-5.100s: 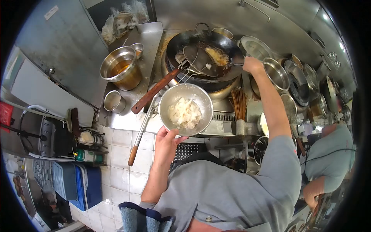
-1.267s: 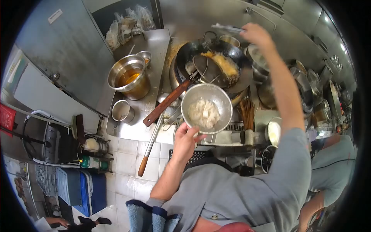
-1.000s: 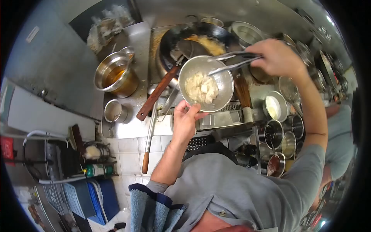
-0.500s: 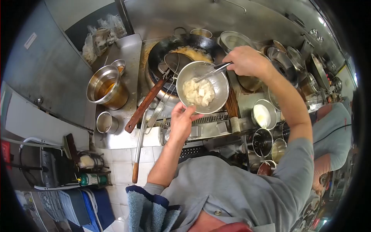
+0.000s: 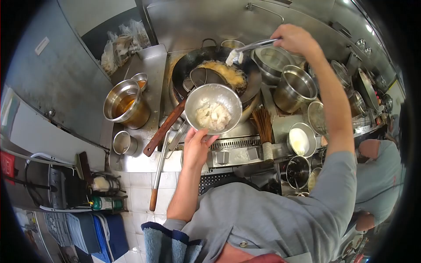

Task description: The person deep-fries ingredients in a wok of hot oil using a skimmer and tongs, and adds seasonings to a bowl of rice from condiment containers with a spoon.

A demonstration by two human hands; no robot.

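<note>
My left hand (image 5: 197, 147) grips the near rim of a steel mixing bowl (image 5: 234, 105), which holds several pale, wet-looking coated pieces (image 5: 213, 116). Up at the right, my right hand (image 5: 296, 38) is closed around metal tongs (image 5: 258, 44). Their tips pinch a white coated piece (image 5: 234, 58) above the far right side of a black wok (image 5: 184, 68). Golden, bubbling bits (image 5: 226, 72) float in the oil there. The bowl stays in front of the wok's near edge and hides part of it.
A wooden-handled strainer (image 5: 164, 128) leans across the wok. To the left stands a steel pot of brown oil (image 5: 141, 109). A bamboo brush (image 5: 263, 127), a tall pot (image 5: 294, 90) and a bowl of white liquid (image 5: 300, 141) are to the right. Another person (image 5: 379, 171) is at far right.
My right hand has lifted the tongs from the bowl, carrying a white piece up and over the wok. The bowl in my left hand has shifted slightly left and down.
</note>
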